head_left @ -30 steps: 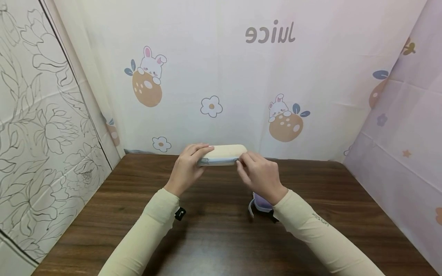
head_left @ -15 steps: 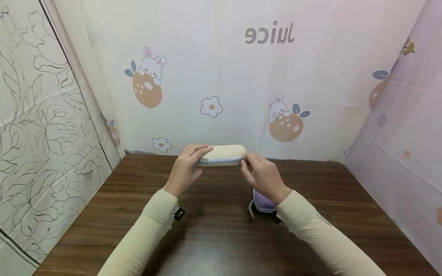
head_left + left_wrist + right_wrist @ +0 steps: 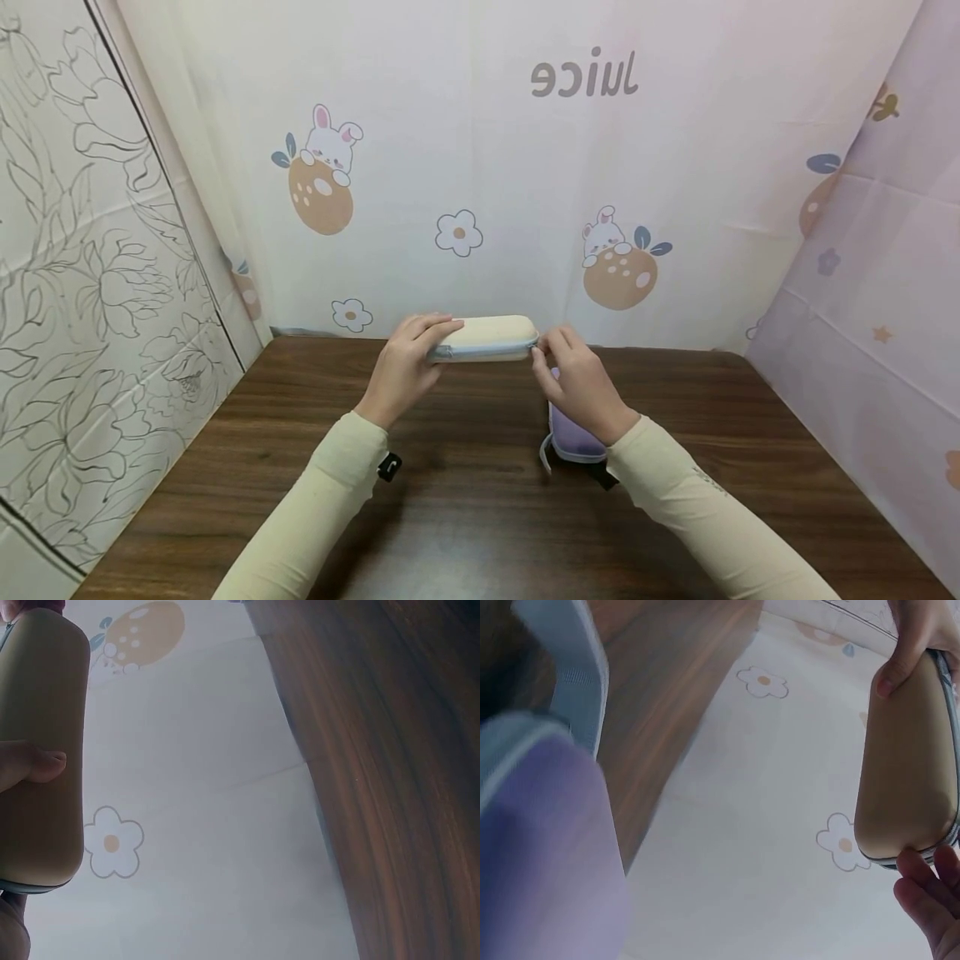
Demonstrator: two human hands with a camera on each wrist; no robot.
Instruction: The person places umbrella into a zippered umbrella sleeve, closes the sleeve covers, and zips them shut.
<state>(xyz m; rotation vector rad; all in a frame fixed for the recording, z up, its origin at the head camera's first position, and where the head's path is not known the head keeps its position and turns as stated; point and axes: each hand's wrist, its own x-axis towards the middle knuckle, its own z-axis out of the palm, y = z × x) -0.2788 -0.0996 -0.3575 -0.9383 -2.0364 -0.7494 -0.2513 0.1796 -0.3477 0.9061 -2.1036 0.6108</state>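
Note:
A cream zippered case [image 3: 495, 332] with a grey-blue zip band is held up above the far part of the table. My left hand [image 3: 405, 362] grips its left end, thumb lying on the cream shell; the left wrist view shows this case [image 3: 45, 697] along its left edge. At the right end, my right hand [image 3: 581, 379] pinches the small zipper pull at the corner with thumb and forefinger. In the right wrist view those fingertips [image 3: 915, 866] touch the zip edge of the case; the pull itself is mostly hidden.
A purple case [image 3: 573, 437] with a pale strap lies on the brown wooden table [image 3: 465, 500], partly under my right wrist. A printed white curtain [image 3: 465, 167] hangs behind the table's far edge. Patterned panels stand at left and right.
My right hand has slid rightward along the zip to the right corner of the cream case. The left hand and case stay nearly still. More of the purple case shows.

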